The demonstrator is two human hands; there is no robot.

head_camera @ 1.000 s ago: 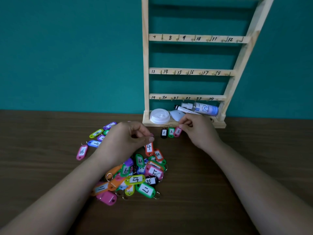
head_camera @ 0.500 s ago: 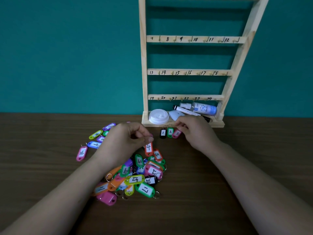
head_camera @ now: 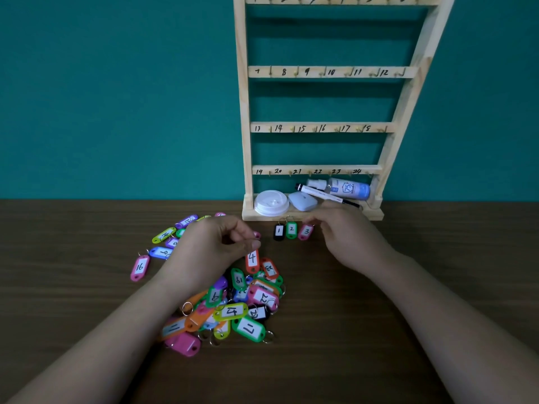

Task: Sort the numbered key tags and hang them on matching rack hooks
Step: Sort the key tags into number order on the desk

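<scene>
**Sorting stage; nothing hung yet.** Over the last second we changed little on the table [head_camera: 58, 243]. Our left hand [head_camera: 210, 246] kept its pinch on the ring end of tag 4 [head_camera: 252, 258]. The tag hung below thumb and forefinger, over the far edge of the pile [head_camera: 233, 301], and had not moved toward the row.

Our right hand [head_camera: 347, 237] stayed at tag 3 [head_camera: 306, 231], fingers curled at its ring end. The ring was hidden, so we could not tell whether the fingers pinched it or merely touched it. Half a second earlier those fingers covered part of the tag. Now its whole label showed, and it lay slightly tilted just beside tag 2 [head_camera: 291, 229], with tag 1 [head_camera: 278, 231] next along. The row lay on the table before the foot of the rack [head_camera: 318, 126].

Our view had tipped upward, bringing the top rail [head_camera: 320, 0], numbered 1 to 6, into sight.

We judged tag 3 as good as placed, and tag 4 next for the row, to the right of 3, once the right hand cleared that spot. Every hook [head_camera: 271, 72] in view was bare, so the hanging lay wholly ahead.
</scene>
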